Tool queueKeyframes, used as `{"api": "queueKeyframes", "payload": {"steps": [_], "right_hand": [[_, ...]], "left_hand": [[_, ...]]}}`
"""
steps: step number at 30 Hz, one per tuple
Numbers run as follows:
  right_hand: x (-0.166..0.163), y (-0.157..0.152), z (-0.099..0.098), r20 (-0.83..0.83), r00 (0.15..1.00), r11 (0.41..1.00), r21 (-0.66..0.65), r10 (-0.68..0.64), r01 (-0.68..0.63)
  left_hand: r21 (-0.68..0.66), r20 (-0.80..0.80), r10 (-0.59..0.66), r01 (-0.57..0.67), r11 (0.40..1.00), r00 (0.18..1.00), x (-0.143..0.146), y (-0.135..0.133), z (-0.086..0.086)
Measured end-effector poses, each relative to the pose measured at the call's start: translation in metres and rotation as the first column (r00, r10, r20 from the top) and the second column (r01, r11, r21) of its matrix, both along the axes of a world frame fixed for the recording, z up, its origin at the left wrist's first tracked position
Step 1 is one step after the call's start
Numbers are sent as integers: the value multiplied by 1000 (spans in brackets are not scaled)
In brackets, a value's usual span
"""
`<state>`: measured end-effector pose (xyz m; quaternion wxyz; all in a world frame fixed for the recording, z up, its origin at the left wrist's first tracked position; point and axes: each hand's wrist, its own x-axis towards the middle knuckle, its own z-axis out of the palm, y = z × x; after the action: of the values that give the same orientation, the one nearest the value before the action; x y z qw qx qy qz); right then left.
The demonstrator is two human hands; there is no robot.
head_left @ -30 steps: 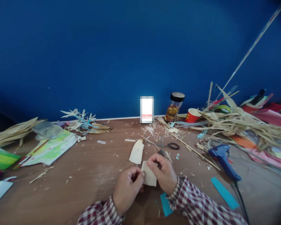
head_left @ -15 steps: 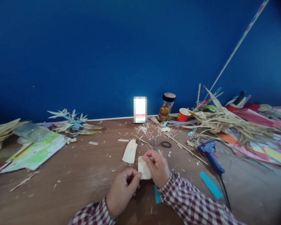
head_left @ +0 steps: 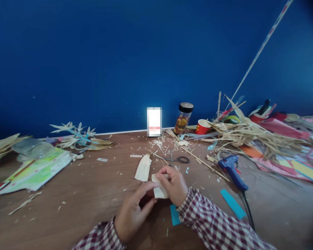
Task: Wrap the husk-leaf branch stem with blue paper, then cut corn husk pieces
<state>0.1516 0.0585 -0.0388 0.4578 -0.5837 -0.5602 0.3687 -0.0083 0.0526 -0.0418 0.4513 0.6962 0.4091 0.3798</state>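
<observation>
In the middle of the head view a cream piece of corn husk (head_left: pixel 160 192) is pinched between the thumb and fingers of my right hand (head_left: pixel 173 184). My left hand (head_left: pixel 135 210) is at its left edge, thumb and forefinger spread apart; whether the fingertips touch the edge I cannot tell. Just beyond lies a second, tapered husk piece (head_left: pixel 143 168), flat on the table. Behind my right hand are scissors (head_left: pixel 181 159), partly among scraps. A blue strip (head_left: pixel 175 215) sticks out under my right wrist.
A blue glue gun (head_left: pixel 233 172) with its cord lies to the right, beside another blue strip (head_left: pixel 232 204). Against the wall stand a lidded jar (head_left: pixel 183 119) and a red paper cup (head_left: pixel 202 127). Heaped dried husks (head_left: pixel 250 133) fill the right; a husk flower (head_left: pixel 79 133) lies left.
My left thumb and forefinger have parted from their pinch on the husk's lower left corner. My right hand keeps its hold. The whole view has shifted slightly.
</observation>
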Motion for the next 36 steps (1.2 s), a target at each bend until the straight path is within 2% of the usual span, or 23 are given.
{"api": "queueKeyframes", "payload": {"steps": [4,7,10,13,15,18,22,27,29,36], "right_hand": [[-5,-2,-2,-25,997,996,-40,73,-74],[-3,2,-1,-53,995,995,-39,84,-86],[4,7,-1,-93,996,1000,-24,16,-19],[8,9,1,-201,979,999,-34,-35,29],[8,7,4,-245,970,1000,4,-5,6],[2,2,7,-296,947,992,-4,122,-129],[-4,-1,1,-401,897,958,-131,185,-256],[-5,3,-12,-465,866,952,-131,186,-275],[-4,4,-15,-476,864,953,-148,164,-263],[-2,7,-17,-544,839,943,-260,33,-206]], "left_hand": [[28,-64,-102,104,994,993,0,-1,-1],[26,-68,-79,81,996,995,-1,-2,2],[-53,-13,43,-43,998,999,-1,-1,3],[-250,131,230,-193,949,964,-2,4,2],[-362,220,344,-251,898,913,-4,8,0],[-408,258,414,-290,866,873,-6,11,-2],[-352,210,346,-259,899,914,-7,11,-6],[-366,207,284,-195,910,936,-5,8,-7],[-416,235,302,-185,890,924,-4,9,-8],[-635,360,443,-132,761,821,-1,12,-10]]}}
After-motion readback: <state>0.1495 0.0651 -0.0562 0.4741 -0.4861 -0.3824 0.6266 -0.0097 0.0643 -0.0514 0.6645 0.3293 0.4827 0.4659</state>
